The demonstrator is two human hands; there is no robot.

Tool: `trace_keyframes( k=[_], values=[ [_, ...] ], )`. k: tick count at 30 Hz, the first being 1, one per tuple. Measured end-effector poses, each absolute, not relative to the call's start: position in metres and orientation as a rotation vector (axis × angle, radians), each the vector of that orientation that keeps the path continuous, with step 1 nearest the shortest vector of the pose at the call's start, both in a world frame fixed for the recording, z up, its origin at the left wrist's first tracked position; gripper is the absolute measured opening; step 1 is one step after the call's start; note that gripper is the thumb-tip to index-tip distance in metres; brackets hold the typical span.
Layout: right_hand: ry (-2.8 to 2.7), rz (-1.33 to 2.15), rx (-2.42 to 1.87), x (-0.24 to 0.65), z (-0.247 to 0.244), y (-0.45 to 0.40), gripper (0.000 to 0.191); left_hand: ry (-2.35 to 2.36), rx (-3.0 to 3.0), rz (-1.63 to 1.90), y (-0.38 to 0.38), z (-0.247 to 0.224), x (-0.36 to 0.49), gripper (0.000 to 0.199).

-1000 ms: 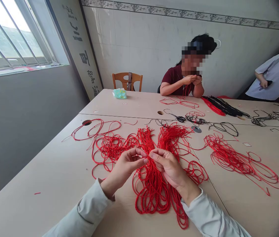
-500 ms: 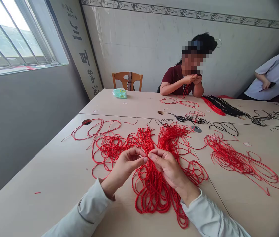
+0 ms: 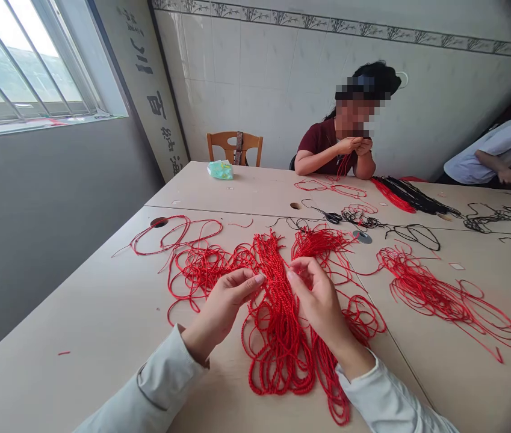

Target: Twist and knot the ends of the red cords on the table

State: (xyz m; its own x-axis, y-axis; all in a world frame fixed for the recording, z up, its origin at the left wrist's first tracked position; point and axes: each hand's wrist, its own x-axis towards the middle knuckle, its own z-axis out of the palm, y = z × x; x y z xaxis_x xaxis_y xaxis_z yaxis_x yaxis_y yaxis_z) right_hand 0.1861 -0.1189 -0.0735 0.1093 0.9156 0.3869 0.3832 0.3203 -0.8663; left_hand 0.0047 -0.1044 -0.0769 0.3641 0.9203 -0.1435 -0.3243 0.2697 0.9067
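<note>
My left hand is closed in a pinch, thumb against fingertips, on what looks like a thin red cord. Just to its right, my right hand also pinches red cord, with the thumb against the index finger. A gap separates the two hands, and the exact run of the cord is hard to see against the red behind it. Beneath them lies a thick bundle of twisted red cords, looped at the near end. A second red bundle passes partly under my right hand.
A tangle of red cord lies left, another right. Black-handled scissors, black cords and a green tissue pack are farther back. Across the table, a person handles red cord; another person is at right.
My hands have moved apart from nearly touching, the right one shifting rightward and the left one slightly leftward. At the far right, the other person has bent lower.
</note>
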Motion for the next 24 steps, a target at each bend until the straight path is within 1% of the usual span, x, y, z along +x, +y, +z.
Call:
trace_keyframes(
  k=[2, 4, 8, 14, 18, 21, 22, 24],
  values=[
    [-1.526, 0.267, -1.225, 0.187, -0.07, -0.121, 0.013, 0.808, 0.873, 0.982, -0.105, -0.077, 0.006, 0.022],
    [-1.644, 0.174, -1.167, 0.185, -0.067, -0.125, 0.008, 0.813, 0.849, 0.991, -0.106, -0.077, 0.007, 0.022],
    [-1.793, 0.32, -1.153, 0.177, -0.067, -0.131, 0.008, 0.793, 0.859, 0.986, -0.107, -0.078, 0.009, 0.024],
    [-1.668, 0.505, -1.191, 0.176, -0.066, -0.134, 0.003, 0.78, 0.897, 0.972, -0.108, -0.08, 0.011, 0.025],
    [-1.677, 0.625, -1.198, 0.177, -0.063, -0.133, 0.006, 0.796, 0.926, 0.99, -0.108, -0.08, 0.012, 0.024],
    [-1.63, 0.681, -1.248, 0.181, -0.061, -0.13, 0.01, 0.89, 1.161, 0.956, -0.113, -0.075, 0.01, 0.03],
    [-1.613, 0.684, -1.267, 0.183, -0.06, -0.13, 0.01, 0.952, 1.3, 0.991, -0.116, -0.072, 0.008, 0.033],
    [-1.612, 0.68, -1.294, 0.186, -0.058, -0.129, 0.01, 1.064, 1.606, 1.18, -0.121, -0.067, 0.006, 0.034]
  ],
)
